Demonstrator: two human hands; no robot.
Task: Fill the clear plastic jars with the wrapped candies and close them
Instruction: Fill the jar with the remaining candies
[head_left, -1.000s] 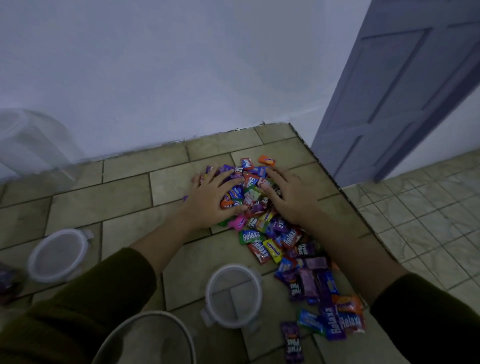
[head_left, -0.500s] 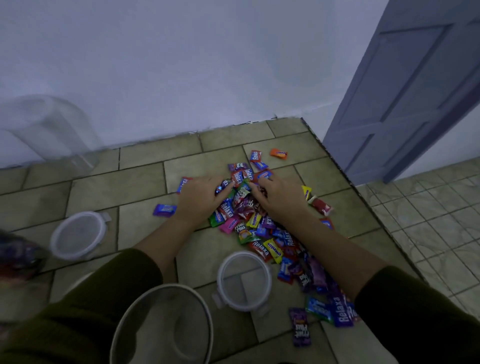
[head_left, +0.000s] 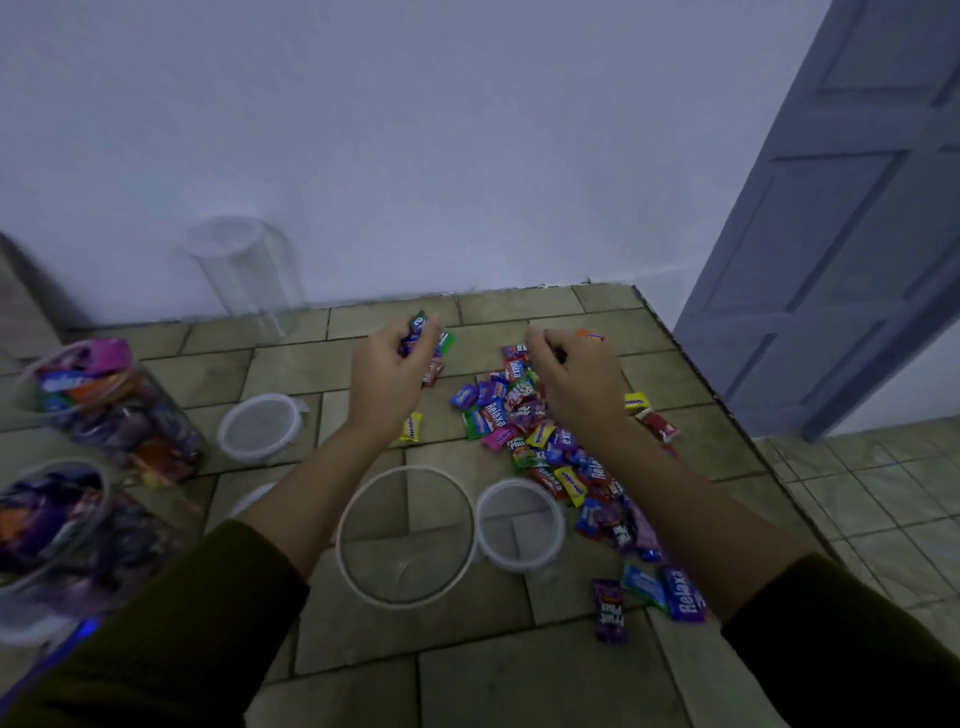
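The left hand is raised off the tiled surface, its fingers curled round a handful of candies; blue, green and red wrappers poke out between and above them. The right hand hangs level with it, fingers bent inward. Something dark sits under them, but I cannot tell whether it is a candy in its grip.

Beneath and just left of the right hand lies the candy pile. It is a loose heap of small glossy wrappers in purple, blue, red, green, pink and yellow, some reading "Relaxa", and it trails back along the right forearm. A single yellow candy lies beside the left wrist, and an orange candy just past the right fingertips.

Between the two forearms stands an open jar, clear, with the tiles showing through its bottom. Touching its right side is a round translucent lid. A second lid lies left of the left hand.

Further left, two filled jars are packed with coloured wrappers. Beyond the left hand, against the white wall, stands an empty clear jar. A grey-blue door is off past the right hand.
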